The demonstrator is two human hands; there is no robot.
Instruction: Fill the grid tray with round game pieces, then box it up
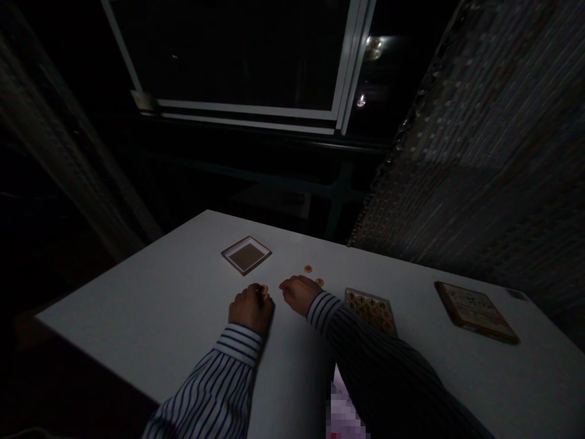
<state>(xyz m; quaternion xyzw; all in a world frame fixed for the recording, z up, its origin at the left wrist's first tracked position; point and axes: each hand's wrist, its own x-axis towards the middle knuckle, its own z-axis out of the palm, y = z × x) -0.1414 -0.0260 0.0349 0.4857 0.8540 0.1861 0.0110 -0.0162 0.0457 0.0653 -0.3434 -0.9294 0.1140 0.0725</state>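
My navy-and-white striped cotton-looking sleeves (pixel 201 390) lie nearest, stretched over the white flat-topped table (pixel 150 317), which seems to steady both wrists. Under my right forearm, partly hidden, a shallow rectangular box (pixel 348 299) holds rows of round yellowish discs; I judge it sits there to be within easy reach. Farther right lies a flat brown-edged case (pixel 478 311) with a pale patterned top, apparently kept out of the way.

My left hand (pixel 251 309) is curled low, a small round yellowish disc (pixel 264 288) at its fingertips; whether I pinch it or only touch it, I cannot tell. My right hand (pixel 299 294) has bent fingers, thumb and forefinger close together; I cannot tell whether anything is between them. Just beyond, two loose red-marked discs (pixel 308 268) lie apart, near a shallow square tray (pixel 247 256).
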